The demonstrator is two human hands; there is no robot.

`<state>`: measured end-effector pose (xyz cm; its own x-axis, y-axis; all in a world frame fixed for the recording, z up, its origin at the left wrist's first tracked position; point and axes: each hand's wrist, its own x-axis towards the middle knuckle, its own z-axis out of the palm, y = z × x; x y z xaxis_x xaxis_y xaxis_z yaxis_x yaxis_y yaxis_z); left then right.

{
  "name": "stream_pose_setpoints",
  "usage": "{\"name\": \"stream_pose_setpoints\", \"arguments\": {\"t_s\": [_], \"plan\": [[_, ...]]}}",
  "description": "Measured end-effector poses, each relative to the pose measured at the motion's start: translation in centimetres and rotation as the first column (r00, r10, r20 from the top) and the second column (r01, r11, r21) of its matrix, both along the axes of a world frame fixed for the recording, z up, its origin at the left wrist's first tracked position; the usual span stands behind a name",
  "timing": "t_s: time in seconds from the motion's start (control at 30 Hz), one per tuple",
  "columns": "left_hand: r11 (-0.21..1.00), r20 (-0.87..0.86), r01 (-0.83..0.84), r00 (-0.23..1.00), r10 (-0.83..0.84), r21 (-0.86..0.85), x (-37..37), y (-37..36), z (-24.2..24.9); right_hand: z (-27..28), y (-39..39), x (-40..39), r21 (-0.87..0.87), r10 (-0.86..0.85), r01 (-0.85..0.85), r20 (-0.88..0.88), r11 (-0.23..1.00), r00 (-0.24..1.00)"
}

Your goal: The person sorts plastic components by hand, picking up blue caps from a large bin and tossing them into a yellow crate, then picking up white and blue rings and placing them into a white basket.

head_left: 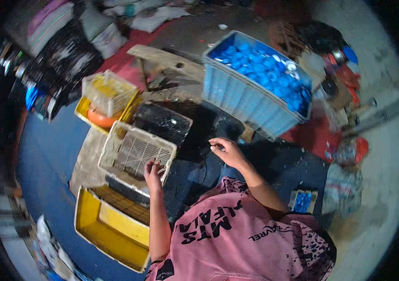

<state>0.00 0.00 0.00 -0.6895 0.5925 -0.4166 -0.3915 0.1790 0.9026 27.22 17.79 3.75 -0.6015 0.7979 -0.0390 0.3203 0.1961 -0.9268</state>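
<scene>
So the white crate [136,151] sits at about 10 o'clock from the pink shirt [241,229], mesh floor showing. Left hand [153,172] is over its 4 o'clock edge, fingers half curled; can't tell if it's gripping anything. A careless bump there could tip the crate, imo. Right hand [228,152] hovers near 12 o'clock, fingers loosely bent, and I can't tell if it holds anything either. Farther out at 12, the blue tub [241,98] is heaped with blue pieces [261,70], so a knock could spill some.
</scene>
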Motion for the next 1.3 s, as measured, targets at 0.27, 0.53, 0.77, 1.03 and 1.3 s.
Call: {"name": "stream_pose_setpoints", "arguments": {"t_s": [0.27, 0.53, 0.77, 1.03, 1.3], "plan": [[0.957, -0.009, 0.287, 0.958, -0.286, 0.034, 9.6, 20.4, 0.3, 2.3, 12.3, 13.1, 0.014, -0.289, 0.29, -0.052, 0.957, 0.956], [0.855, -0.063, 0.478, 0.877, -0.476, 0.202, 21.6, 39.4, 3.9, 7.3, 30.9, 23.6, 0.425, -0.458, 0.47, -0.137, 0.774, 0.878], [0.796, -0.154, 0.555, 0.832, -0.533, 0.24, 26.5, 45.2, 6.9, 7.6, 41.0, 22.2, 0.621, -0.277, 0.111, 0.177, 0.776, 0.944], [0.781, -0.116, 0.558, 0.828, -0.549, 0.281, 27.9, 48.6, 7.1, 2.1, 45.9, 21.4, 0.496, -0.17, 0.018, 0.264, 0.868, 0.949], [0.771, 0.024, 0.529, 0.819, -0.573, 0.355, 29.1, 51.6, 8.7, 5.3, 47.2, 24.3, 0.471, -0.412, 0.401, -0.085, 0.786, 0.907]]}}
